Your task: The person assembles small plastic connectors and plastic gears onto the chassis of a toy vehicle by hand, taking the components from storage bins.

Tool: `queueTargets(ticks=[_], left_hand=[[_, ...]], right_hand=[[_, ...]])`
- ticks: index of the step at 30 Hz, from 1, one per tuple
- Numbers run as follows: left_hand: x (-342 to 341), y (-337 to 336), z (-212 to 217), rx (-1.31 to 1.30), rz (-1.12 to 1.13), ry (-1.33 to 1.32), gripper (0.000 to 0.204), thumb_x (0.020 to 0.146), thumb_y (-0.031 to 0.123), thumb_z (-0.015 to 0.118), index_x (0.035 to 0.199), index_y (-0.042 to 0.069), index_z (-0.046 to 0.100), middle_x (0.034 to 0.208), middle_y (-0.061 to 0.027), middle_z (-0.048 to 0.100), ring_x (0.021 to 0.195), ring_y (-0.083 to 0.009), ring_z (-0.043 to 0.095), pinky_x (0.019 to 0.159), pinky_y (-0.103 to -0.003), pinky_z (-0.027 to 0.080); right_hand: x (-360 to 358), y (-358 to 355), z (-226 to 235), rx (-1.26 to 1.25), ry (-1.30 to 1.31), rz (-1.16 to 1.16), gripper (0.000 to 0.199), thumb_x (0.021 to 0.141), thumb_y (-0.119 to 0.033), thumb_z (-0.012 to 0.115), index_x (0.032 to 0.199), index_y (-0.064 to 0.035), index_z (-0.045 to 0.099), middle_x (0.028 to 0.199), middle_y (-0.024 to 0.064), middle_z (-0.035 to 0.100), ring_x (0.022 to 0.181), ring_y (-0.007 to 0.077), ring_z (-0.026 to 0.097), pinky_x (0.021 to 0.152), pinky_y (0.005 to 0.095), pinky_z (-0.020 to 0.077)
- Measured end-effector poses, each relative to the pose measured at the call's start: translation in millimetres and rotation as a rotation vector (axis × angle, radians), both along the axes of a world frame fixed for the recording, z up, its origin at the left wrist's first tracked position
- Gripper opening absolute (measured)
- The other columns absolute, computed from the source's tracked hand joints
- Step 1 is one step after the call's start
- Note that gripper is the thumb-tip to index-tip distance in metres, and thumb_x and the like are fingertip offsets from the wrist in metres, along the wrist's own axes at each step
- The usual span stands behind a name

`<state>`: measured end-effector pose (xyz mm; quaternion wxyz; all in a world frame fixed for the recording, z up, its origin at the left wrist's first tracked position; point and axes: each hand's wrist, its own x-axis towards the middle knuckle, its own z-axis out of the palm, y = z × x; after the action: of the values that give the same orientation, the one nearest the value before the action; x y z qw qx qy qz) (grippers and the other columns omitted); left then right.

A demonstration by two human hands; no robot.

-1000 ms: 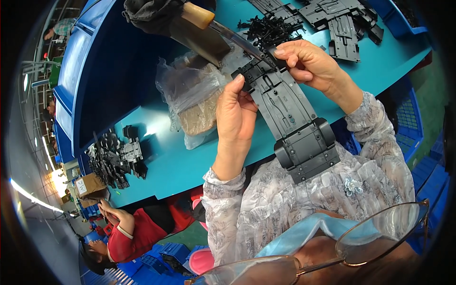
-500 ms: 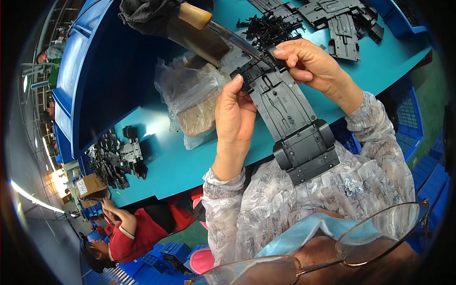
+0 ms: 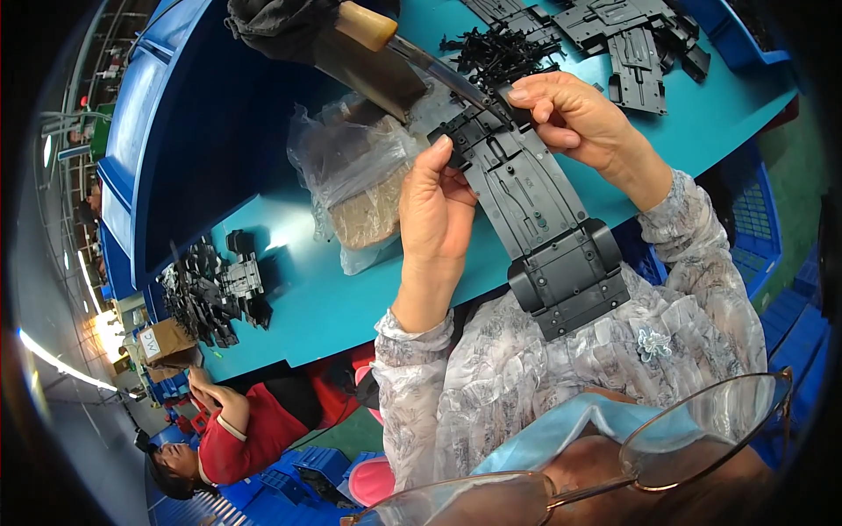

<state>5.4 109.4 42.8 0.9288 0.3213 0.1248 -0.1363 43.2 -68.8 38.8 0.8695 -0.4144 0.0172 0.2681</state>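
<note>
— Where's the grip right now?

— Left hand [image 3: 436, 206] pinches the near-left edge of the long dark plastic chassis [image 3: 535, 210], thumb and fingers pressed onto its rim. Right hand [image 3: 574, 118] clamps the far end, fingers curled over the top corner, at one o'clock from the left.

— And the chassis itself?

— Held up off the teal bench [image 3: 289, 289], tilted, its blocky end hanging toward the person's chest at five o'clock, past the bench's near edge.

— What's crowding it?

— At eleven o'clock a wooden-handled tool [image 3: 395, 39] lies just beside the far end. At nine o'clock a crumpled clear plastic bag [image 3: 351, 175] sits close to the left wrist. At twelve to one o'clock, loose black parts [image 3: 500, 48] and flat dark mouldings [image 3: 631, 35].

— Open room?

— Bare bench at seven o'clock, out to a black parts pile [image 3: 210, 289] well apart. A person in red [image 3: 254, 425] works below that edge.
</note>
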Motion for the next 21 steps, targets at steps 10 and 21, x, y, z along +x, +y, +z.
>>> queueTargets(ticks=[10,21], left_hand=[[0.0,-2.8,5.0,0.023,-0.003,-0.003,0.021,0.076,0.014,0.054,0.091,0.0,0.053,0.086,-0.0076,0.059,0.075,-0.0166,0.058,0.07,-0.031,0.046],[-8.4,-0.9,3.1,-0.016,-0.054,0.009,0.015,0.076,0.012,0.055,0.086,0.002,0.055,0.086,-0.0061,0.06,0.079,-0.0151,0.056,0.074,-0.029,0.044]], right_hand=[[0.3,4.2,5.2,-0.066,0.036,-0.019,0.017,0.075,-0.012,0.056,0.06,-0.0074,0.049,0.049,-0.0047,0.046,0.03,0.0031,0.03,0.03,0.0183,0.018],[-9.9,-3.0,12.5,-0.011,0.095,-0.033,0.005,0.074,-0.006,0.056,0.07,-0.0031,0.056,0.057,-0.0014,0.049,0.031,0.0039,0.032,0.029,0.017,0.02]])
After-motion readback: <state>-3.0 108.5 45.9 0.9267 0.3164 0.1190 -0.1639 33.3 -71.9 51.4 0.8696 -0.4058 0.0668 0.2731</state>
